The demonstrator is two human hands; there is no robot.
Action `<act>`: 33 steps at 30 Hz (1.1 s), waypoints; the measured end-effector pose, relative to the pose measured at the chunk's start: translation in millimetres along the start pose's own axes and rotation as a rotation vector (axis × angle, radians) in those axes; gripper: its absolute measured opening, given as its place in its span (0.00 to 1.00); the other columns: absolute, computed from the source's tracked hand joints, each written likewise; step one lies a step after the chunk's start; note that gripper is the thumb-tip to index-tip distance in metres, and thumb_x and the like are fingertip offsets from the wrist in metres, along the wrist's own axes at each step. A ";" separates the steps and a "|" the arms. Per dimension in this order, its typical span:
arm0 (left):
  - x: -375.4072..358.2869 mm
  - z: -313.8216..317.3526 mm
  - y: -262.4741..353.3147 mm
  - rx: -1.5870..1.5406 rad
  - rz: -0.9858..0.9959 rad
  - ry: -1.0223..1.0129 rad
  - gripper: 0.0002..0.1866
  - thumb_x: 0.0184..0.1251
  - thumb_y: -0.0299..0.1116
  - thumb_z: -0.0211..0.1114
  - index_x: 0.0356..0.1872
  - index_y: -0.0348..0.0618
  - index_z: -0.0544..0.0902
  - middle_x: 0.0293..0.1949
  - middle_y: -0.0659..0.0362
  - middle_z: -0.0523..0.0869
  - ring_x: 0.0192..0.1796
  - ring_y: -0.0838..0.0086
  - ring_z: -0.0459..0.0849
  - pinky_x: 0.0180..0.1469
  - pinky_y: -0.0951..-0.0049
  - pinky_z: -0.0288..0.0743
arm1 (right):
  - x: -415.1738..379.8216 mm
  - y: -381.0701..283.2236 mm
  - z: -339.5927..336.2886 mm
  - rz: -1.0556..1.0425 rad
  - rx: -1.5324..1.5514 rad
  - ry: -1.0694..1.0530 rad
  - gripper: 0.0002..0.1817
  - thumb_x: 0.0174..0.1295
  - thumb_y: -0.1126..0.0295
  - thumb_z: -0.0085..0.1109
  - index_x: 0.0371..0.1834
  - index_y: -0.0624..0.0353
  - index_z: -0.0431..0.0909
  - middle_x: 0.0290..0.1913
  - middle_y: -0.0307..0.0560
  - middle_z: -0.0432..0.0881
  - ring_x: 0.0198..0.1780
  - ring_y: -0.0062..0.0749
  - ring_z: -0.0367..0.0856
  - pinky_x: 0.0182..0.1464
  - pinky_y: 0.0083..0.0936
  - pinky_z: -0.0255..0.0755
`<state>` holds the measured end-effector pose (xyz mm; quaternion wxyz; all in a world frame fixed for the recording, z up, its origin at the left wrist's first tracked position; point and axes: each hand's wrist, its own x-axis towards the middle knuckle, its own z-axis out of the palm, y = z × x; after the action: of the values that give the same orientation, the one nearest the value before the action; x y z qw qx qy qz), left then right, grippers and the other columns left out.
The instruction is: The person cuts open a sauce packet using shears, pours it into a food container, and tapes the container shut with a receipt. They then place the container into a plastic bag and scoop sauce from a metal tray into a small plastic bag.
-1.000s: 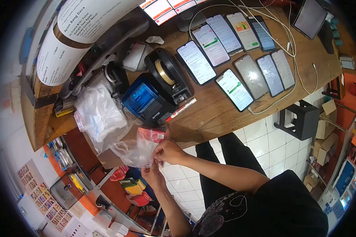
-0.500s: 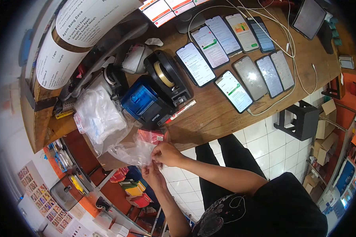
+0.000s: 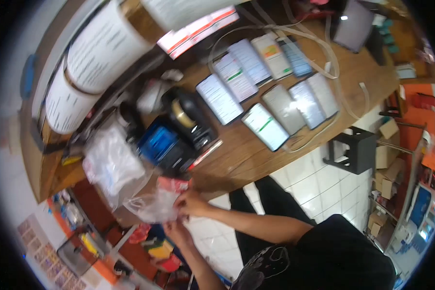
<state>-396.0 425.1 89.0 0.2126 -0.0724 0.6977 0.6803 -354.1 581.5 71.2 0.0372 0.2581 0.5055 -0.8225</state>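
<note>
A clear plastic bag [image 3: 152, 207] lies at the table's near edge, with a red box [image 3: 171, 184] in or under its film; blur keeps me from telling which. My right hand [image 3: 191, 203] is closed on the bag's edge beside the red box. Just below it, my left hand [image 3: 178, 232] pinches the same bag's lower edge, past the table edge. The fingertips of both hands are close together and partly smeared by motion.
A pile of clear plastic bags [image 3: 112, 157] lies left of a black and blue printer [image 3: 164, 145]. Behind it stands a tape dispenser [image 3: 186, 116]. Several phones [image 3: 266, 126] and white cables [image 3: 324, 133] cover the table's right side. A black stool [image 3: 355, 150] stands on the tiled floor.
The whole view has tilted and shifted, and is now blurred. Both hands still hold the bag in about the same place by the red box.
</note>
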 end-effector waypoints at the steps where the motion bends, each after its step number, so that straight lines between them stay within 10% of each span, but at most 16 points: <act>1: -6.8 15.9 14.8 0.025 -0.039 -0.030 0.09 0.72 0.26 0.58 0.50 0.37 0.78 0.46 0.55 0.85 0.42 0.73 0.83 0.42 0.75 0.77 | 3.7 11.1 2.7 -0.073 -0.020 0.020 0.09 0.49 0.77 0.64 0.34 0.68 0.86 0.28 0.52 0.87 0.30 0.31 0.87 0.34 0.29 0.79; 5: 3.3 -0.9 -5.7 -0.027 -0.009 0.017 0.08 0.70 0.21 0.59 0.48 0.36 0.78 0.45 0.56 0.84 0.42 0.74 0.82 0.44 0.77 0.77 | 7.3 15.3 2.3 -0.382 -0.153 0.149 0.07 0.50 0.75 0.63 0.30 0.67 0.87 0.27 0.51 0.86 0.25 0.29 0.86 0.31 0.29 0.79; 16: 4.3 7.0 -1.6 0.025 0.009 0.000 0.07 0.74 0.27 0.60 0.45 0.35 0.75 0.46 0.54 0.82 0.48 0.74 0.81 0.53 0.76 0.76 | 8.0 1.5 6.4 -0.142 0.054 0.073 0.05 0.55 0.78 0.63 0.32 0.69 0.84 0.27 0.46 0.85 0.25 0.22 0.82 0.28 0.22 0.76; 29: 13.8 13.7 23.0 0.443 -0.053 -0.005 0.05 0.73 0.26 0.60 0.43 0.34 0.77 0.42 0.53 0.84 0.47 0.70 0.84 0.52 0.71 0.79 | -4.5 7.3 15.7 -0.522 -0.304 0.139 0.02 0.54 0.77 0.58 0.26 0.62 0.75 0.32 0.51 0.78 0.39 0.47 0.78 0.40 0.39 0.70; 33: 52.1 -23.5 0.2 0.007 -0.136 -0.104 0.02 0.67 0.18 0.60 0.39 0.33 0.78 0.40 0.52 0.84 0.42 0.71 0.83 0.48 0.74 0.78 | -32.5 12.1 13.8 -0.662 -0.334 -0.094 0.04 0.55 0.76 0.55 0.32 0.60 0.72 0.36 0.52 0.77 0.38 0.47 0.77 0.39 0.39 0.69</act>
<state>-447.6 411.9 68.2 0.2945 -0.0834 0.6815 0.6648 -327.4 557.4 81.2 -0.1658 0.0332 0.6867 -0.7070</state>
